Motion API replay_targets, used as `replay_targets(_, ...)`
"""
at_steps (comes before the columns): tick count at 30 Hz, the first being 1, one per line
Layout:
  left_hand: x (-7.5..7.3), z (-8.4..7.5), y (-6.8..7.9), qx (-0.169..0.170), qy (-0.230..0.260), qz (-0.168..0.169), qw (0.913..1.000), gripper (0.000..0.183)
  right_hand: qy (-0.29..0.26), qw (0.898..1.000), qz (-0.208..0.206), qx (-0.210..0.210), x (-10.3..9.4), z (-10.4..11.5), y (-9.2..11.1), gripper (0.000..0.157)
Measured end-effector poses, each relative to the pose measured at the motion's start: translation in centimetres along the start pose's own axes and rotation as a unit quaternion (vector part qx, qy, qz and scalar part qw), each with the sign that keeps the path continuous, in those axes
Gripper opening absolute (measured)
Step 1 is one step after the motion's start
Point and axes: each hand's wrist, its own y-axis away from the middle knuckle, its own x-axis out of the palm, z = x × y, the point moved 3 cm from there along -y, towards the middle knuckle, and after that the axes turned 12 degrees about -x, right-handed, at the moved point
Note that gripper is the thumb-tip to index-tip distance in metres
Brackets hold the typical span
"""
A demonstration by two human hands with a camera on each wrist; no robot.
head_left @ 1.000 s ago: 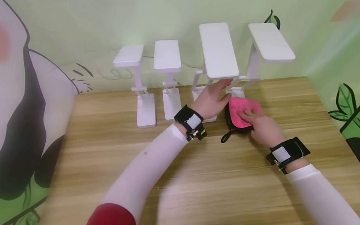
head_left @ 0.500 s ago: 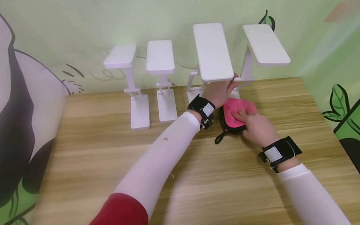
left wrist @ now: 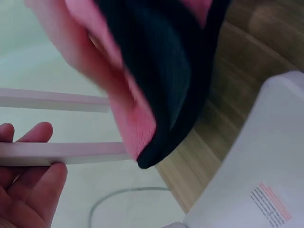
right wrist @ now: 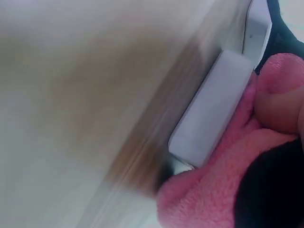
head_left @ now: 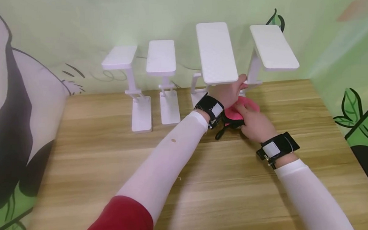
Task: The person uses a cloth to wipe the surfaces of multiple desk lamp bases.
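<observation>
My left hand [head_left: 225, 94] reaches under the third lamp's panel and grips a slim white support arm [left wrist: 90, 153] of the rightmost folding desk lamp [head_left: 274, 47]. Fingers and thumb close round that arm in the left wrist view. My right hand [head_left: 258, 126] grips a pink plush cloth [head_left: 252, 103] with black edging and a black hanging loop. In the right wrist view, the bunched cloth lies against the lamp's white base [right wrist: 209, 111], a finger pressed into its folds. The cloth covers part of that base.
Beside it stands another large white lamp [head_left: 217, 53], its panel partly hiding my left hand. Two smaller white lamps [head_left: 120, 57] stand farther left. The wooden table [head_left: 109, 166] backs onto a painted wall [head_left: 175, 16], with a thin cable [head_left: 188, 67] behind the lamps.
My left hand has moved right from beside the cloth and now holds the rightmost lamp's support arm. The right hand has shifted slightly left, bunching the cloth that lay flat.
</observation>
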Motion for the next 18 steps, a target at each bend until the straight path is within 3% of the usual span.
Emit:
replay_targets(7, 0.2, -0.3, -0.3, 0.012, 0.000, -0.016, 0.9998, 0.027, -0.014, 1.000, -0.022, -0.007, 0.4, -1.2, -1.2, 0.082)
replay_targets(13, 0.4, -0.2, -0.4, 0.010, 0.006, -0.003, 0.9999, 0.027, 0.002, 1.000, -0.002, -0.016, 0.5, 0.3, 1.4, 0.085)
replay_targets(18, 0.5, 0.0, -0.4, 0.004, -0.002, -0.005, 1.0000, 0.029, -0.003, 0.999, 0.033, -0.019, 0.2, 2.0, 3.2, 0.076)
